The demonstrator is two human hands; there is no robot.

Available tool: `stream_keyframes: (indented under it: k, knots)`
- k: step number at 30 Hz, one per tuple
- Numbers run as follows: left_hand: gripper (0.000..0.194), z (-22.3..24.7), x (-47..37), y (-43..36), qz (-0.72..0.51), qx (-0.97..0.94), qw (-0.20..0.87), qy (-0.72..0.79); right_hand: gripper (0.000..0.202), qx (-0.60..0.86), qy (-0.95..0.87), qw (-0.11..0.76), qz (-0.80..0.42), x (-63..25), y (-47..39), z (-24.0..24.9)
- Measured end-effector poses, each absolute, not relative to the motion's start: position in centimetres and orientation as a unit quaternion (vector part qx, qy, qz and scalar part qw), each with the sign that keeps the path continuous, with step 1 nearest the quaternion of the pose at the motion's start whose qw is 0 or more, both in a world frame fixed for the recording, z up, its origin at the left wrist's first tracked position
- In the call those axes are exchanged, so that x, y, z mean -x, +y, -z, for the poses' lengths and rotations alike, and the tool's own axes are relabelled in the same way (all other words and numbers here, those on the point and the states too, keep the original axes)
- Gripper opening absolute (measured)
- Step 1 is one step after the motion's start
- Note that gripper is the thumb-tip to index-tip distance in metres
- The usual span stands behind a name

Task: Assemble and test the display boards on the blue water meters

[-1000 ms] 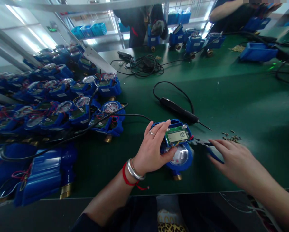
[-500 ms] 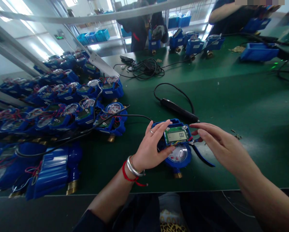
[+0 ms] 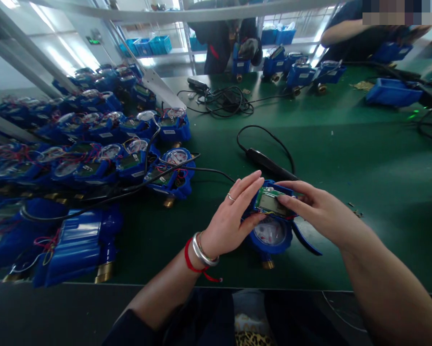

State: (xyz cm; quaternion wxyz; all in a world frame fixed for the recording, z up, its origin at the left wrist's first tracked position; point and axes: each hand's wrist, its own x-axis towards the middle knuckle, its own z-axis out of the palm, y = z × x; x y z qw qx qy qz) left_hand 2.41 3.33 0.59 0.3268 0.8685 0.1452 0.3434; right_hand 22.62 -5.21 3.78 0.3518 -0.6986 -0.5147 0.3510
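Over green bench [image 3: 346, 154], steadies blue meter [image 3: 270, 234] with left hand [image 3: 225, 223] spread and right hand [image 3: 320, 209] on display board [image 3: 267, 203], in housing but uncovered, cannot tell if pinching.

Meter [image 3: 271, 233] on table [image 3: 346, 158], pliers [image 3: 307, 241] at its right, screwdriver [image 3: 268, 164] behind, other meters [image 3: 173, 130] left, bin [image 3: 394, 92] far right

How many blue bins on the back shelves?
6 visible: three left bins side by side, one middle bin beside a person, two right bins. Others may be hidden.
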Motion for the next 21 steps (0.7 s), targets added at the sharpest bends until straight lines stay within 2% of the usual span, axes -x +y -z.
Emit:
stream_keyframes:
  k: [3, 10, 17, 21]
  knots:
    - [0.059, -0.6, -2.5, 3.2, -0.363, -0.856, 0.342, 0.132, 0.047, 0.709, -0.504, 0.360, -0.338, -22.6, -5.4, -3.8]
    - [0.052, -0.7, -2.3, 3.4, -0.342, -0.867, 0.348, 0.100, 0.049, 0.697, -0.458, 0.385, -0.395, -23.1, -5.2, -3.2]
    - [0.064, -1.4, -1.8, 3.4, -0.309, -0.885, 0.340, 0.071, 0.047, 0.688, -0.469, 0.364, -0.417, -22.5, -4.7, -3.7]
    - [0.068, -1.0, -2.0, 3.2, -0.351, -0.871, 0.336, 0.068, 0.044, 0.701, -0.507, 0.374, -0.334, -21.8, -4.8, -3.9]
